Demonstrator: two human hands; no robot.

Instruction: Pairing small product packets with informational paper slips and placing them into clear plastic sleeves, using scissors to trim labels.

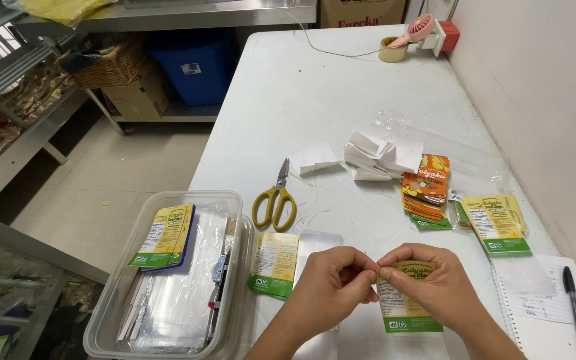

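Both hands are working on a flat yellow-and-green label card [405, 303], glossy rectangle w/ a green band along the bottom, lying at the near edge of the white bench [315, 87]. The right hand [435, 283] is resting over its top half, fingers [395, 272] pinched tight on the top edge. The left hand [331, 283] is curled in right next to it, fingertips closed and meeting the right ones at the same spot, prob gripping a thin film bit, too small to tell.

Just left of the hands, a clear cellophane sleeve [318, 243] is lying flat, and beside that another yellow/green card [273, 265]. Further left, a clear plastic tub [168, 293] w/ rounded corners is holding shiny sleeves plus one more card [165, 235].

Beyond the hands, yellow-handled scissors [276, 200] are lying closed, w/ a heap of folded white paper pieces [381, 157] behind. To the right: a fanned stack of orange cards [425, 190], then a yellow/green stack [498, 223]. Nearest corner on the right has a notepad [541, 300] w/ a black pen [575, 307] on it. Far end: a tape roll [393, 50] and a pink handheld fan [418, 28].
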